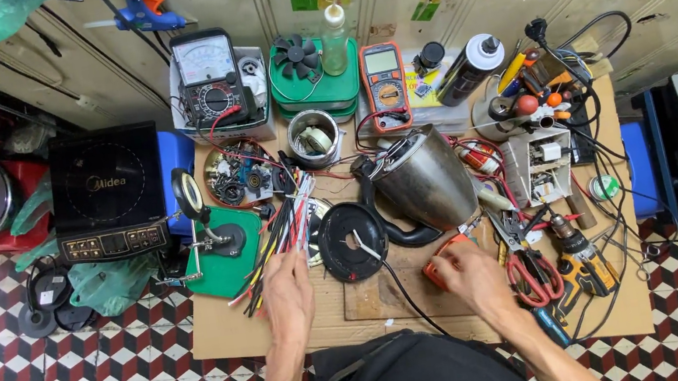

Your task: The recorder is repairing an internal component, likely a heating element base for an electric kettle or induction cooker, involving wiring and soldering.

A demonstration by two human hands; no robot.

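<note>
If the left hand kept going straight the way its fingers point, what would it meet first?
The left hand points up the bench, its fingers at the near end of the bundle of coloured wires. That bundle comes first, probably already touched; beyond lies the parts dish, though depth is unclear.

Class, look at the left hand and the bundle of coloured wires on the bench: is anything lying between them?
Nothing visible does. The left hand lies at the near end of the bundle of coloured wires, its fingers already on them.

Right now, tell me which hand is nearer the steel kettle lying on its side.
Right. The right hand rests just below the kettle, on an orange tool; the left hand is farther off, at the wire bundle.
</note>
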